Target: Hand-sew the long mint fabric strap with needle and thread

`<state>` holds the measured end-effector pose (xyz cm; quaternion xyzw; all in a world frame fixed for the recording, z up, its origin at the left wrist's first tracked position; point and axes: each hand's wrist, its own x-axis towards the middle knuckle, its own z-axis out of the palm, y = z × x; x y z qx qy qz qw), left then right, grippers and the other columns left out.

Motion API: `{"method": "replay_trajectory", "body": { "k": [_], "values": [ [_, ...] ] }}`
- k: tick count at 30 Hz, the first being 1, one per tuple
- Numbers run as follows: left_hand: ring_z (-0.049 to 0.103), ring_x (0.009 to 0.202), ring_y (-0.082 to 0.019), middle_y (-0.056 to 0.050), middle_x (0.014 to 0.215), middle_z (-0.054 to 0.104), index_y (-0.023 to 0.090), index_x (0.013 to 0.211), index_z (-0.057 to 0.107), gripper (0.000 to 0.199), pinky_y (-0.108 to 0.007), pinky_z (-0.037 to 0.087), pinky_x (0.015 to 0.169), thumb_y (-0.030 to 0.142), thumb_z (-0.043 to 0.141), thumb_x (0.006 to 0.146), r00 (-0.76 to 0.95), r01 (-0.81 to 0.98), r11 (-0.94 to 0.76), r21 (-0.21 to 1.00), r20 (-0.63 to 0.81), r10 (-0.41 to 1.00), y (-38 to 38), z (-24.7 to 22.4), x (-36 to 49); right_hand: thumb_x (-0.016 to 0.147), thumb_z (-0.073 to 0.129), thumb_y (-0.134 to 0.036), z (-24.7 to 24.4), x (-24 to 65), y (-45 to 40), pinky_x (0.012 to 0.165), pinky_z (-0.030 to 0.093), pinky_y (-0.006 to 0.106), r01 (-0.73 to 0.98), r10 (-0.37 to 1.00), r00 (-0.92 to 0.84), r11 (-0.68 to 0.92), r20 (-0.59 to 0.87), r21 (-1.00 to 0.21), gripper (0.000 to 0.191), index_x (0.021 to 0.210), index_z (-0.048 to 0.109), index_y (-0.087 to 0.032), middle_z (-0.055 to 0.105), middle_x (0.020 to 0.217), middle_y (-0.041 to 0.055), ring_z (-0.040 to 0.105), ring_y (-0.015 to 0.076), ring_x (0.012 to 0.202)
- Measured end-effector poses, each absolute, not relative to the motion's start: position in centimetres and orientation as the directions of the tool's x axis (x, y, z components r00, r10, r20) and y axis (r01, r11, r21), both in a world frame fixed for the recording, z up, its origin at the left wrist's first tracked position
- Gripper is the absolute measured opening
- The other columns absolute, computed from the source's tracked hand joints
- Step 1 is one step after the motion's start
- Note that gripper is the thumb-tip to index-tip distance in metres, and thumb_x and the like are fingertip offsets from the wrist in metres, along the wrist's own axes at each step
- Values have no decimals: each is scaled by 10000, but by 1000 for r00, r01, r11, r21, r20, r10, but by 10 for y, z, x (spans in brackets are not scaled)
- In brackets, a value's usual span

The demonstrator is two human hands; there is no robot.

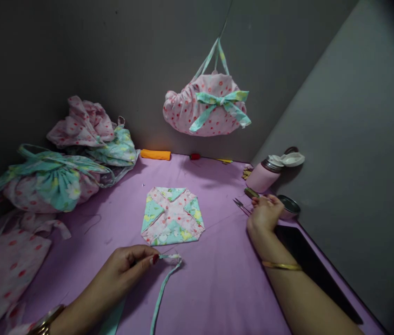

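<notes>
My left hand (132,270) is closed in a pinch on the end of a narrow teal fabric cord (162,293), which loops over and trails down toward me. A faint taut thread (224,217) runs from near this cord across to my right hand (265,211). The right fingers are curled together at the thread's far end; whether a needle is in them is too small to see. Just left of that hand lie small thread snips (241,205) and a dark green spool-like piece (251,193). Between the hands sits a folded octagonal patch (174,216) of pink and teal print.
Bundled fabric bags (53,179) heap at the left, with pink dotted cloth (11,265) nearer me. A pink bag (214,104) hangs ahead. At right stand a pink bottle (263,176), a round tin (289,207) and a black flat slab (317,270). An orange roll (155,154) lies at the back.
</notes>
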<state>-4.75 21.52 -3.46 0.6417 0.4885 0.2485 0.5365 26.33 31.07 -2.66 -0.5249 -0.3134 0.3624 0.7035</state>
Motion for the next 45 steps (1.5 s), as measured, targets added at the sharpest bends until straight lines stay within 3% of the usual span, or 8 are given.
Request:
{"method": "replay_trajectory", "body": {
  "k": [5,7,9,18,30,36,40,45],
  "values": [
    [504,631,-158,-3,659,604,175,742,648,267,-229,382,572,378,496,823,397,361,41,932,-193,897,214,-32,-48,634,668,-185,-33,204,278,416,310,182,-20,999,38,36,35,-999,193,814,610,-145,490,562,-43,418,72,458],
    [516,651,-168,-11,681,622,180,768,663,265,-236,391,586,380,497,819,395,370,44,928,-200,897,214,-29,-47,692,630,-185,-30,186,265,485,332,199,202,898,-439,69,-28,-977,168,856,644,-149,517,596,-30,438,84,523],
    [517,650,-171,-13,681,627,182,759,665,260,-237,393,583,376,502,813,389,377,48,925,-205,898,215,-28,-47,757,568,-193,-25,177,258,519,319,203,328,749,-657,179,-88,-927,91,789,642,-151,507,598,-30,424,83,553],
    [445,538,-132,13,594,563,175,739,635,264,-218,343,493,382,495,823,391,354,59,933,-205,897,216,-36,-47,762,559,-339,-28,210,280,490,264,210,178,989,-93,130,115,-975,242,617,485,-160,394,557,-47,340,86,510],
    [442,512,-124,11,573,565,160,680,640,284,-197,322,432,384,515,801,383,340,89,936,-224,896,214,-23,-43,685,575,-347,-41,261,309,389,156,207,128,868,460,142,186,-982,205,670,429,-204,326,488,-84,247,78,397],
    [457,504,-125,10,574,578,171,714,638,261,-197,336,424,383,520,809,358,313,86,946,-202,912,215,-32,-46,672,622,-261,-25,203,270,485,303,214,176,974,183,103,136,-979,147,588,550,-165,513,574,-11,433,107,544],
    [537,617,-152,-16,667,641,166,777,667,223,-235,418,560,339,531,813,358,253,91,963,-181,916,215,-36,-47,726,586,-278,-26,147,227,426,233,199,172,853,-447,-214,-270,-962,182,604,581,-143,428,510,-39,332,66,463],
    [554,638,-163,-23,683,647,168,773,671,209,-247,430,589,332,546,806,354,207,116,971,-185,917,213,-33,-48,708,595,-229,-35,119,203,420,191,195,156,813,-521,-210,-261,-965,207,559,475,-149,331,501,-67,262,53,470]
  ]
}}
